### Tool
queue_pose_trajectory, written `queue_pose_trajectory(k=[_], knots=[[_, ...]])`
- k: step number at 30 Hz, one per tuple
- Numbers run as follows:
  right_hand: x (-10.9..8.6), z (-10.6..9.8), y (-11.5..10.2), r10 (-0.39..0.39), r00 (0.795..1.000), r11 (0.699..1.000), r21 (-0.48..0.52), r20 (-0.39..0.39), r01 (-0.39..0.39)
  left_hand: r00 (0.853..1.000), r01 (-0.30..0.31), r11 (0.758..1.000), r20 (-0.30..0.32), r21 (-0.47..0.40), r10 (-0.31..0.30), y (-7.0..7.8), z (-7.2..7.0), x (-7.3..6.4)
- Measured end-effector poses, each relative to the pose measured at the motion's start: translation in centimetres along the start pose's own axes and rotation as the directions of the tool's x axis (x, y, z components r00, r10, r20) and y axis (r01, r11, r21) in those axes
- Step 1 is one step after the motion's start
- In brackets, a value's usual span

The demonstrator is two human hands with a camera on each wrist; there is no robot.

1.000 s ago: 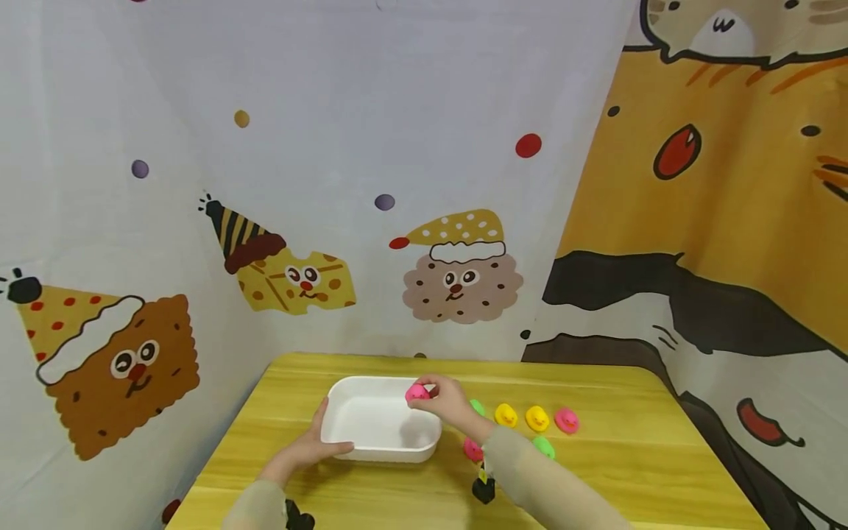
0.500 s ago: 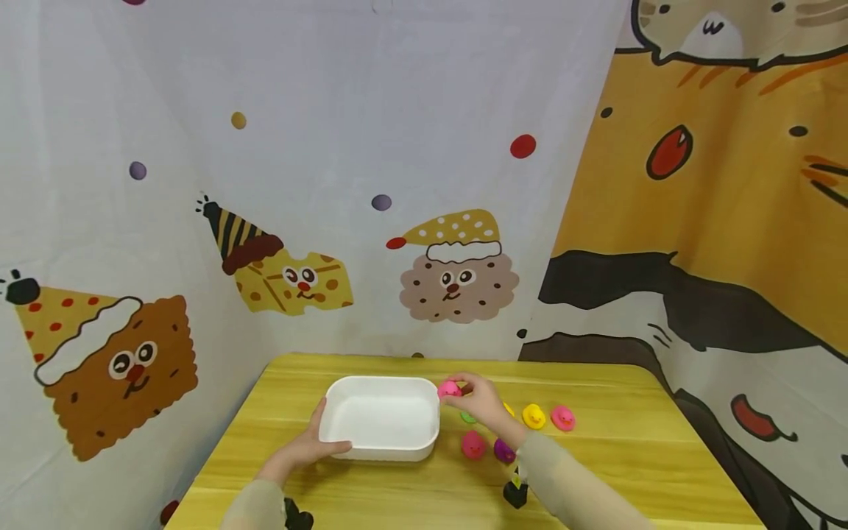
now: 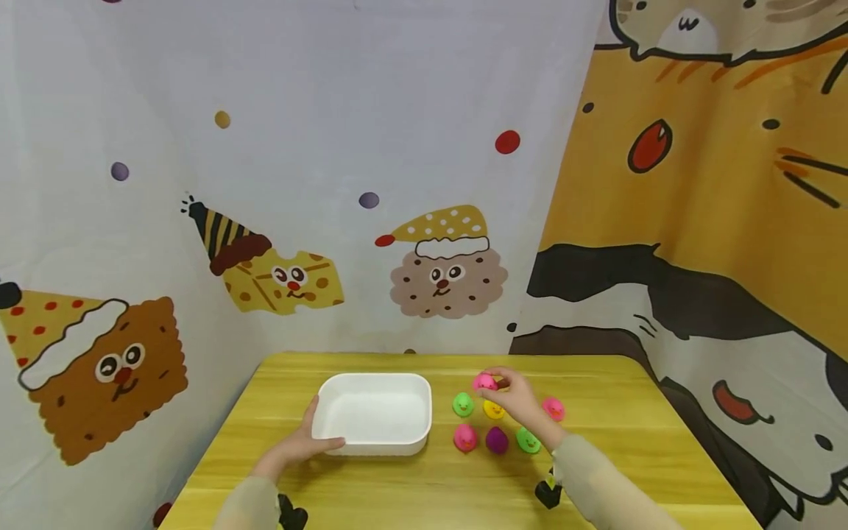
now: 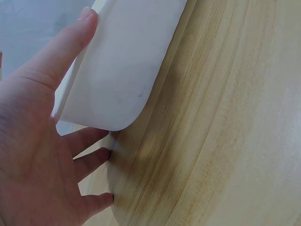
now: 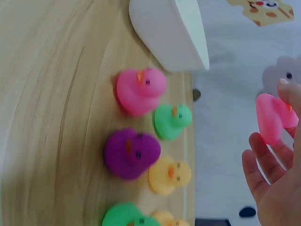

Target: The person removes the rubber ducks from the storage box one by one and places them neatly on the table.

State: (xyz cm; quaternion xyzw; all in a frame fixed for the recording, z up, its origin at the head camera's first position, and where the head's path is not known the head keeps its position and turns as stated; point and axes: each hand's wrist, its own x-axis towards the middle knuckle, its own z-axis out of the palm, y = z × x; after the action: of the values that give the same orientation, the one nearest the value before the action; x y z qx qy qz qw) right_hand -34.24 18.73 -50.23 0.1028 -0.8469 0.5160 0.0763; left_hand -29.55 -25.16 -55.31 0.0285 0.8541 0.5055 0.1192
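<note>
My left hand point(image 3: 301, 442) grips the near left corner of a white plastic tub point(image 3: 377, 448). In the left wrist view its thumb lies along the rim and its fingers are spread behind the corner. The tub's inside is bare. My right hand point(image 3: 520, 397) pinches a pink rubber duck point(image 3: 486, 381) between thumb and fingers, raised behind the duck group. Below it sit a green duck point(image 3: 463, 404), a yellow duck point(image 3: 493, 410), another pink duck point(image 3: 465, 438), a purple duck point(image 3: 497, 440) and a second green duck point(image 3: 528, 440). Right of the hand sits one more pink duck point(image 3: 553, 408).
Everything stands on a wood-grain table point(image 3: 397, 489) with rounded far corners. A second yellow duck point(image 5: 167, 219) shows partly at the bottom of the right wrist view. A printed cartoon cloth point(image 3: 318, 110) hangs behind the table. Black wrist pieces point(image 3: 548, 492) show beneath the sleeves.
My right hand has carried the pink duck rightward, from over the tub's right end to above the duck group. My left hand has stayed on the tub; the head view has shifted slightly.
</note>
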Motion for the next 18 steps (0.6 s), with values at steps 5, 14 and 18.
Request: queue_pose_trajectory(k=[5,14,18], knots=[[-0.7,-2.1,1.0,0.04,0.999,0.999,0.01,-0.031,-0.039,0.999,-0.035,0.999,0.011,0.002,0.035,-0.3,-0.1,0.0],[-2.8,-5.0,3.4,0.109,0.99,0.994,-0.008,-0.09,-0.11,1.0,0.003,1.0,0.021,-0.026,-0.003,-1.6,-0.4,0.9],[-4.1,-6.0,4.8,0.183,0.974,0.983,0.004,-0.135,-0.184,1.0,-0.005,1.0,0.031,-0.019,0.005,-1.6,-0.3,1.0]])
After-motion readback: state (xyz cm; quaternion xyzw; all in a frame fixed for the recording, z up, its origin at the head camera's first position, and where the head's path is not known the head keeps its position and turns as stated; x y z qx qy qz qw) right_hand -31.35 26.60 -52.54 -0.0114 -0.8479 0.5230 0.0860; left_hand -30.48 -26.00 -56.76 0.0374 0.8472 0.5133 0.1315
